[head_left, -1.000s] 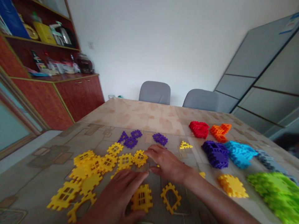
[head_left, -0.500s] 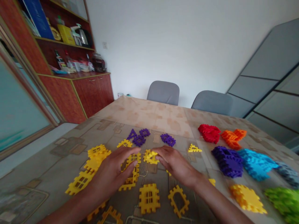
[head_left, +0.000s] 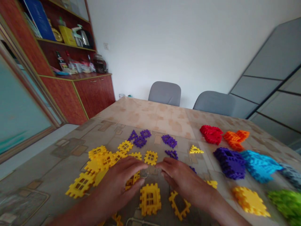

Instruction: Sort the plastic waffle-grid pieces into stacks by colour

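Note:
My left hand is open over the yellow interlocking plastic pieces, thumb apart from the fingers, with a yellow lattice piece showing through the gap. Facing it, my right hand has its fingers curled down; anything inside them is hidden. Just beyond both fingertips lies a yellow square window piece, flat on the table. A thicker yellow window piece sits nearer me, and right of that a yellow frame with a large opening, partly covered by my right wrist.
Several purple pieces lie beyond the yellow ones. A yellow triangle is to the right. Stacks of red, orange, purple, blue, yellow and green pieces line the right side. Two grey chairs stand behind the table.
My hands have come slightly nearer me, uncovering the yellow square window piece and a purple triangle. The small yellow triangle at my right fingertips no longer shows.

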{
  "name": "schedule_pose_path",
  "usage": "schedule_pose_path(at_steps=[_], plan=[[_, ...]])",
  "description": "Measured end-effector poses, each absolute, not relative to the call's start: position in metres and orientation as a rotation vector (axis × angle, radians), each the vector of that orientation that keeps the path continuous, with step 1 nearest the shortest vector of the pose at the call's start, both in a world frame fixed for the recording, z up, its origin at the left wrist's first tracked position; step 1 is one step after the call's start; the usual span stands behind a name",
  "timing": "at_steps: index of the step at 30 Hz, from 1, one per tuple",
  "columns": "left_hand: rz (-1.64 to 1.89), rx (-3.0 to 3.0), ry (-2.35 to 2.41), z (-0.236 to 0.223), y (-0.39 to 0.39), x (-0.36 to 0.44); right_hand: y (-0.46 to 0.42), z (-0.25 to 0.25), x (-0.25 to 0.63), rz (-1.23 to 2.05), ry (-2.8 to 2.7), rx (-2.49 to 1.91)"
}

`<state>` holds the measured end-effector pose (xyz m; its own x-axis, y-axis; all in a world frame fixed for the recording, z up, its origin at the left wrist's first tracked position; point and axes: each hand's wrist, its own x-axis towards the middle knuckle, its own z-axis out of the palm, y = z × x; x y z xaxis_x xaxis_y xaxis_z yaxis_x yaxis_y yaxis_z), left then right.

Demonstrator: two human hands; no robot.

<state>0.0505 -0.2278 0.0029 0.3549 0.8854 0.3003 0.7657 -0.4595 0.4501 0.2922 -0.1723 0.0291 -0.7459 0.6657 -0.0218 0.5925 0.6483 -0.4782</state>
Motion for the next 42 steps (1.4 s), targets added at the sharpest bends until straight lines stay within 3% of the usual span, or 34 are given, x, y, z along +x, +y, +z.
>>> schedule_pose_path(at_steps=[9,19,28,36,42], plan=[[0.291,2.390,1.367,0.007,-0.244,0.072,-0.170,0.033,0.306,0.650,-2.754,-1.098],[0.395,2.421,1.516,-0.006,-0.236,0.042,-0.198,0.031,0.278,0.676,-2.908,-0.982],[0.197,2.380,1.390,0.001,-0.244,0.073,-0.182,0.072,0.333,0.581,-2.854,-1.064],[0.289,2.445,1.430,-0.008,-0.243,0.074,-0.199,0.046,0.364,0.818,-2.832,-1.024],[0.300,2.457,1.469,-0.010,-0.240,0.071,-0.198,0.038,0.359,0.813,-2.847,-1.008]])
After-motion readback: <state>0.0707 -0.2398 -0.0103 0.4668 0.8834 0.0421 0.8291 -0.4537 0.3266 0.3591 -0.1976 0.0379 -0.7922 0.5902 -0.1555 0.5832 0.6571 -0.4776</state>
